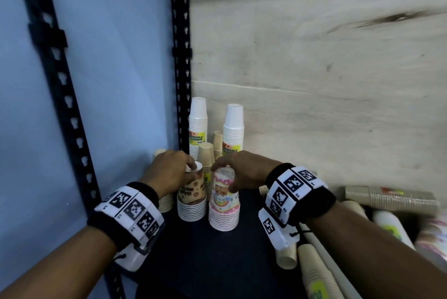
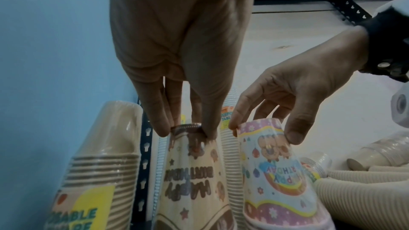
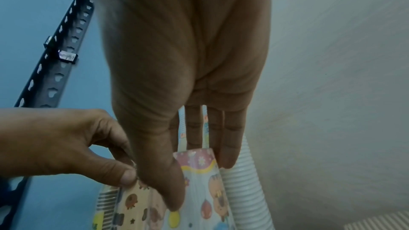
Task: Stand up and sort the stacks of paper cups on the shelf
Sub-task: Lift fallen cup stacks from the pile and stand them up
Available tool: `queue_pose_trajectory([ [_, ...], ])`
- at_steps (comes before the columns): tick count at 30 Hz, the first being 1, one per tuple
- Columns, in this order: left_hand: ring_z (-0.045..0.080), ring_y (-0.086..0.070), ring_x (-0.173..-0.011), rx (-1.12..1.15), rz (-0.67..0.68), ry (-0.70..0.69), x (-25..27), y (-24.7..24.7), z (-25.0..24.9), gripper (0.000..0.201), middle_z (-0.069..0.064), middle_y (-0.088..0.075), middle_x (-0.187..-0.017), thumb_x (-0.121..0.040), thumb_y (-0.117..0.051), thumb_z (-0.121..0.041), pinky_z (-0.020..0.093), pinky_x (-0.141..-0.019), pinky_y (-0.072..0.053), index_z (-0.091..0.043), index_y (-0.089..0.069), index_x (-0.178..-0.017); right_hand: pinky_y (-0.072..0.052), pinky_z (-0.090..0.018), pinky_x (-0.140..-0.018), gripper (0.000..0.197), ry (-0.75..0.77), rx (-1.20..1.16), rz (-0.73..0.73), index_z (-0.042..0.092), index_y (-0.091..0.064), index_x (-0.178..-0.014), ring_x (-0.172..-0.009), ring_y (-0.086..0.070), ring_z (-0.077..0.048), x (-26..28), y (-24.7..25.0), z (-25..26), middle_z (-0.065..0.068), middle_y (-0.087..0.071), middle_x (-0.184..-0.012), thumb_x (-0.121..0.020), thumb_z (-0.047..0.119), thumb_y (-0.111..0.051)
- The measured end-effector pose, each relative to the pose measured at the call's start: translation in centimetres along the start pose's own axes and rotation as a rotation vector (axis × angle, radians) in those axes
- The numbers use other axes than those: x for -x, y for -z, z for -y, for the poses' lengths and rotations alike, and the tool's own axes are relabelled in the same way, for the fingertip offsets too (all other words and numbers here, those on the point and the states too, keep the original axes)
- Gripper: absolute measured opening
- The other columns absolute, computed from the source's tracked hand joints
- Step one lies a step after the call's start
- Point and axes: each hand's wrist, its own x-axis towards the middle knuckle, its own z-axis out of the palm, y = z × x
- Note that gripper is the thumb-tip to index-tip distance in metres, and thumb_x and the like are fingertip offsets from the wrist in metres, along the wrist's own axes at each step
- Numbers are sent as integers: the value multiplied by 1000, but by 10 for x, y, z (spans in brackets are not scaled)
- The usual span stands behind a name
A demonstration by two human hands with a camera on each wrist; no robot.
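Two upside-down printed cup stacks stand side by side on the dark shelf (image 1: 198, 257). My left hand (image 1: 174, 172) grips the top of the brown "Happy Birthday" stack (image 1: 192, 198) with fingertips (image 2: 161, 131) and thumb. My right hand (image 1: 238, 170) pinches the top of the pink-and-blue "Happy Birthday" stack (image 1: 224, 204), thumb (image 3: 170, 188) on its front and fingers behind. The same stacks show in the left wrist view: the brown stack (image 2: 194, 179) and the pink stack (image 2: 276, 177).
Two tall white cup stacks (image 1: 197, 124) (image 1: 232, 129) and tan stacks (image 1: 206, 158) stand upright behind. Another tan stack (image 2: 99, 163) is at the left by the black upright (image 1: 180, 56). Several wrapped stacks (image 1: 391, 198) lie toppled at the right. The wall is close behind.
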Motion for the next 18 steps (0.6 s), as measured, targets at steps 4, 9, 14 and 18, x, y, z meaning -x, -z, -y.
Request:
queue_pose_trajectory([
  [4, 20, -58, -111, 41, 4, 24, 6, 7, -3, 41, -2, -65, -124, -82, -71, -43, 29, -87, -45, -29, -67, -120, -40, -30, -97, 74, -47, -80, -23, 22, -43, -143, -126, -49, -19, 10, 2, -9, -2, -50, -142, -79, 18, -79],
  [9, 16, -62, -101, 30, -141, -33, 23, 17, -31, 30, -8, -68, -113, -84, -66, -47, 30, -80, -50, -30, -68, -109, -44, -28, -90, 70, -184, -126, -27, 25, -45, -140, -110, -56, -15, 47, 15, -36, 0, -53, -134, -79, 27, -80],
  [14, 11, -64, -90, 94, -161, -138, 26, 20, -82, 24, -13, -69, -98, -82, -65, -50, 35, -76, -55, -31, -69, -95, -42, -27, -88, 57, -310, -67, -26, 26, -52, -131, -102, -52, -11, 89, 16, -67, 3, -57, -127, -80, 35, -77],
  [18, 11, -64, -89, 123, -96, -189, 16, 11, -118, 20, -13, -69, -93, -80, -67, -49, 34, -77, -55, -30, -68, -89, -43, -29, -90, 57, -395, -33, -6, 25, -52, -131, -104, -51, -14, 119, 13, -88, 2, -55, -126, -81, 38, -76],
])
